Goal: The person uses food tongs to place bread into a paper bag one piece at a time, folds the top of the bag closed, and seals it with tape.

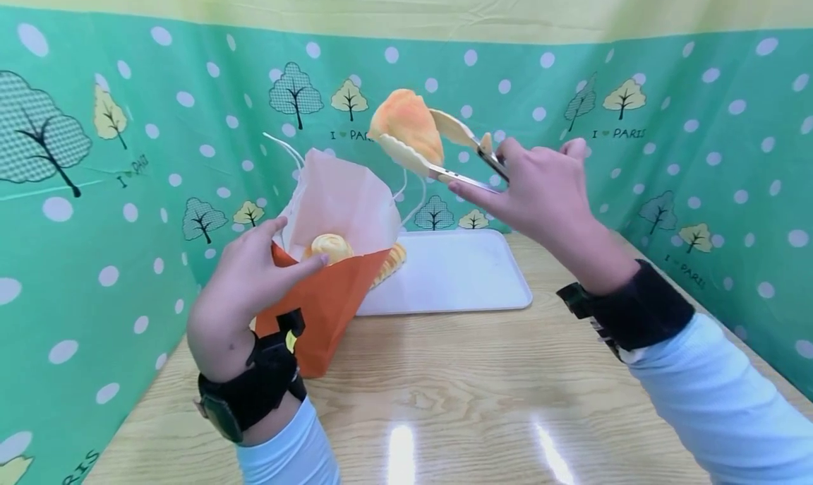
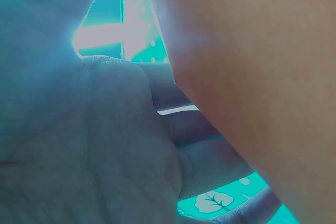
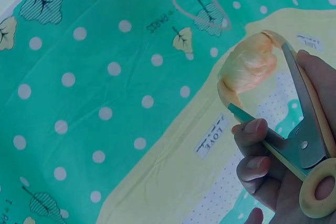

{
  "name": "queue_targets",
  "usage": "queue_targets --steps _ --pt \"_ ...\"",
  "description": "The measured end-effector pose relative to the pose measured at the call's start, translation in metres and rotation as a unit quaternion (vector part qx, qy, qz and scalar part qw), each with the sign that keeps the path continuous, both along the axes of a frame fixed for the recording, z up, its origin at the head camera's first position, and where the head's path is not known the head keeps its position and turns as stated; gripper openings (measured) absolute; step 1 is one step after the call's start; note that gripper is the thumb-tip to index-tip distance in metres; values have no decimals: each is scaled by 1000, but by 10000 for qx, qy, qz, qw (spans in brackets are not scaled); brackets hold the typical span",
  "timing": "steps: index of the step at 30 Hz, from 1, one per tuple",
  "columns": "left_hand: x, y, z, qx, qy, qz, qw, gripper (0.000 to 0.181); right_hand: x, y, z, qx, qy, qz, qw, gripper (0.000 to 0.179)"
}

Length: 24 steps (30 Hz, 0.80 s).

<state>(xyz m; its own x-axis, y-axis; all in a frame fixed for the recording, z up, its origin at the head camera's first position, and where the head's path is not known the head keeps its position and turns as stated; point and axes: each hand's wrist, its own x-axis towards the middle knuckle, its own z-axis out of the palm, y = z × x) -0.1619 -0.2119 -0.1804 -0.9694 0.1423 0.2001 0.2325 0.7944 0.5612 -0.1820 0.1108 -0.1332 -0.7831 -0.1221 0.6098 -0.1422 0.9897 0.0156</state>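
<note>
My right hand [image 1: 546, 188] grips a pair of food tongs [image 1: 466, 178] with metal arms and cream-coloured tips. Between those tips a golden bread roll [image 1: 408, 125] is held in the air, above and to the right of an orange paper bag [image 1: 324, 305]; the right wrist view shows the bread [image 3: 249, 64] pinched at both ends. My left hand [image 1: 244, 277] holds the bag at its upper left, thumb over the front rim and fingers along the side. A swirled bun [image 1: 332, 246] shows inside the bag's open mouth. In the left wrist view, the bag [image 2: 252, 66] partly hides the fingers.
Behind the bag lies a white tray [image 1: 460, 270] on the wooden table [image 1: 444, 379]. A ridged pastry [image 1: 390, 265] rests at the tray's left, partly covered by the bag. White string handles [image 1: 416, 199] stick out from the bag. A green dotted curtain [image 1: 95, 210] encloses the table.
</note>
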Motion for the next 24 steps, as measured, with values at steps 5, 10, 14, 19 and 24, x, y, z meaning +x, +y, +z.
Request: queue_targets --steps 5,10,14,19,24 --pt "0 -1 1 167 -32 -69 9998 94 -7 -21 -5 95 40 233 9997 81" --pt "0 -3 2 283 -55 -102 9995 86 -14 -41 -17 176 85 447 9988 70" --pt "0 -4 1 373 -99 -120 9992 84 -19 -53 -29 350 215 613 9973 67" --pt "0 -6 0 371 -100 -128 9992 88 -25 -65 -39 498 330 731 9955 67" --pt "-1 -6 1 418 -71 -199 9989 83 -27 -74 -42 563 748 953 9910 67"
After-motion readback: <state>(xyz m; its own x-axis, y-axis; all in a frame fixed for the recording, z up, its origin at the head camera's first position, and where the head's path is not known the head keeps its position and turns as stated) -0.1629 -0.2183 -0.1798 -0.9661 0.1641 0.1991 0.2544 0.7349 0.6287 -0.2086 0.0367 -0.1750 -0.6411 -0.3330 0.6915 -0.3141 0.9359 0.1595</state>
